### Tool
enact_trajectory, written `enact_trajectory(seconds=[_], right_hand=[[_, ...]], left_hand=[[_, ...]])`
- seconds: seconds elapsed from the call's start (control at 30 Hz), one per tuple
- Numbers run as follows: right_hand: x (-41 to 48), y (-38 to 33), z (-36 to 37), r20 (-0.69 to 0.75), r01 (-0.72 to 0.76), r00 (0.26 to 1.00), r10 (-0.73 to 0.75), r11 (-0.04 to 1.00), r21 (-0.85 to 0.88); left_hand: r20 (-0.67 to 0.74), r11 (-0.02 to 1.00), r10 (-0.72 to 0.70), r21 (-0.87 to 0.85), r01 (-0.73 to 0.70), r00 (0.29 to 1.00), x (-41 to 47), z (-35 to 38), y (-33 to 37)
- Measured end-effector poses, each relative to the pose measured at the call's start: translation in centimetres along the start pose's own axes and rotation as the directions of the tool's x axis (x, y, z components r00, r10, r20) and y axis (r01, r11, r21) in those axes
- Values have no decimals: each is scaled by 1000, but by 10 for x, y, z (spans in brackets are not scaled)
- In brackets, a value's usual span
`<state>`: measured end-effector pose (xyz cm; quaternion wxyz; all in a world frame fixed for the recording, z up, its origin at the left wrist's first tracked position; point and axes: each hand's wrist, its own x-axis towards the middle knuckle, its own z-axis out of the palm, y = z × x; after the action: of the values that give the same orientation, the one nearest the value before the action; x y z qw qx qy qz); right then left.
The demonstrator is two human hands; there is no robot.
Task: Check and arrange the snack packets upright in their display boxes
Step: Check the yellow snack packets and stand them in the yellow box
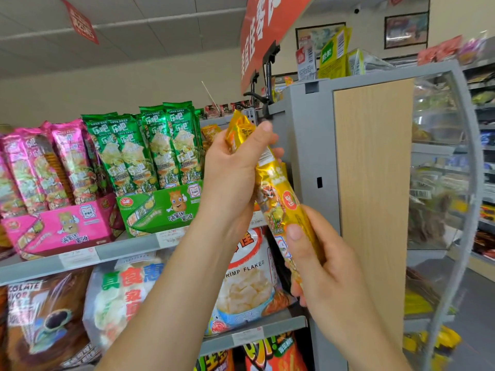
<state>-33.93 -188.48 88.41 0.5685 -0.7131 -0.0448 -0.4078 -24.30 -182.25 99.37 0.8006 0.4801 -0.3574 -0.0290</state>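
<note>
Checking well probably meant turning the yellow packet (284,199) to see both faces before standing it upright in its box. It was held aslant in front of the shelf (128,250), right of the green display box (160,210). The left hand (233,170) curled round its upper part, and the right hand (318,266) gripped its lower end.

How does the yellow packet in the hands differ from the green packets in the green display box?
Colour: the yellow packet is golden, the green packets are green.
Pose: the yellow packet is tilted, the green packets stand about upright.
Place: the yellow packet is held by the left hand and right hand; the green packets sit in their green display box.
Both are long, narrow, shiny packets.
</note>
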Motion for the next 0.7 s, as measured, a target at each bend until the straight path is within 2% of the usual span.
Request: enact_trajectory(seconds=[0.23, 0.33, 0.43, 0.53, 0.6, 0.7], right_hand=[[-1, 3, 2, -131, 44, 989, -69, 982, -185], [3, 0, 1, -200, 87, 971, -131, 973, -214], [4, 1, 2, -207, 108, 968, -145, 978, -179], [4, 4, -1, -129, 68, 989, -68, 998, -7], [1, 8, -5, 3, 29, 1000, -30, 992, 123], [-6, 11, -10, 129, 14, 991, -32, 990, 139]], left_hand=[[59, 993, -69, 95, 64, 996, -15, -3, -13], [114, 990, -103, 107, 91, 988, -29, -2, -25], [116, 993, -71, 104, 59, 991, -36, -5, -29], [45, 997, 9, 76, -12, 999, -33, -8, -24], [-9, 998, 49, 34, -48, 999, -27, -14, -19], [-46, 999, 42, 3, -42, 998, -19, -19, -17]])
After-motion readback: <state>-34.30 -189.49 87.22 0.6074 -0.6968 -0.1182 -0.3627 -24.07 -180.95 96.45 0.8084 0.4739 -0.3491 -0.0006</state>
